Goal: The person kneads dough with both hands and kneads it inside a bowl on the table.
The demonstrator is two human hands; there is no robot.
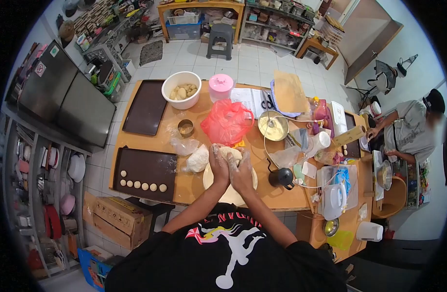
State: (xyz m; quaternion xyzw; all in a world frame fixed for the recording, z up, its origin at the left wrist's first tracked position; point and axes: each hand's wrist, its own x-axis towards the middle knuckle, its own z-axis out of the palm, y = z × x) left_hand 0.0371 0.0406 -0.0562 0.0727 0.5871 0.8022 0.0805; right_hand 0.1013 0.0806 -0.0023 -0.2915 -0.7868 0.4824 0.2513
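Observation:
A lump of pale dough (230, 154) is held between my two floury hands above a round cream-coloured board (231, 196). My left hand (218, 168) presses on the lump's left side, and my right hand (241, 171) wraps its right side. Just left of them lies a white floury mass (198, 158) beside a clear plastic bag (184, 145). A red plastic bag (227, 121) sits directly beyond my hands. On the dark tray (148, 165) at the left are several small round dough balls (145, 186).
A white bucket (181, 90) with pale lumps, a pink container (221, 87) and an empty dark tray (145, 108) stand farther back. A metal bowl (273, 126) and a black kettle (281, 178) are right of my hands. Another person (412, 127) stands at the far right.

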